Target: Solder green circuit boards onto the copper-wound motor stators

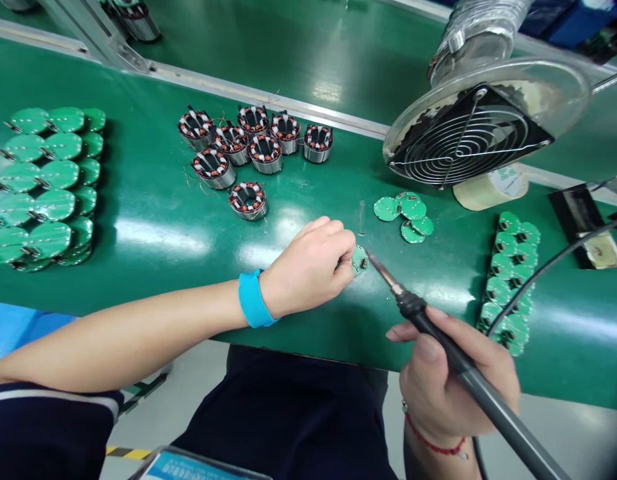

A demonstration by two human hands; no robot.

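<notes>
1. Round green circuit board (359, 261) with small parts was on the shiny green tabletop (308, 363), directly before the person, its left edge under the fingers of the left hand (315, 263).
2. These fingers were curled and closed, and seemed to pinch the board.
3. The right hand (451, 393) was closed around the dark handle of a soldering iron (478, 385). Its metal tip was just beside the board; whether they touched, I could not tell.
4. By my judgement, this one board was in the middle of its work.
5. Other green boards lay in a small loose pile (413, 208), in rows at the right (508, 267) and in larger stacks at the left (58, 175). Which were finished, the view did not show.
6. Silver ring-shaped motor cores with copper windings (265, 153) stood apart, no board visible on them.
7. Greenish print on the pale roll (505, 183) and white characters on the blue badge (188, 467) could not be read.
</notes>
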